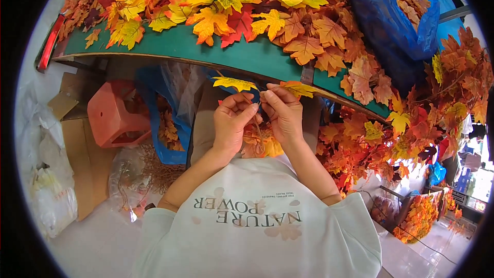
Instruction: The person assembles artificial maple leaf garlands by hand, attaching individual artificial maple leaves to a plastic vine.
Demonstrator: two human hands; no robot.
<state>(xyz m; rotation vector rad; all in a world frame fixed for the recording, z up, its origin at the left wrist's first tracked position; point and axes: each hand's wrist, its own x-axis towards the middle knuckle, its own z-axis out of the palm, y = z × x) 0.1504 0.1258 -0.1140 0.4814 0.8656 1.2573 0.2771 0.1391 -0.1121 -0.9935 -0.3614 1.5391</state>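
Pinching stem (260, 133), left fingers (248, 114); right fingers (276, 101), cannot tell; shirt (216, 252) bears dark lettering (256, 219).

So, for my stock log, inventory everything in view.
Table: one, green, ahead
Leaf heap: many, orange, yellow, red, on table
Yellow leaf: one, yellow, table edge
Orange leaf: one, orange, table edge
Upper bag: one, blue, upper right
Stool: one, red, left
Lower bag: one, blue, beside stool
Cardboard: several, brown, left
Clear bags: several, translucent, left
Stems: many, brown, left
Leafy branches: many, orange, red, yellow, right
Leaf pile: many, orange, lower right
Long object: one, red, far left
Clutter: uncountable, mixed, far right
Shirt: one, pale, bottom centre
Left hand: one, bare, centre
Right hand: one, bare, centre
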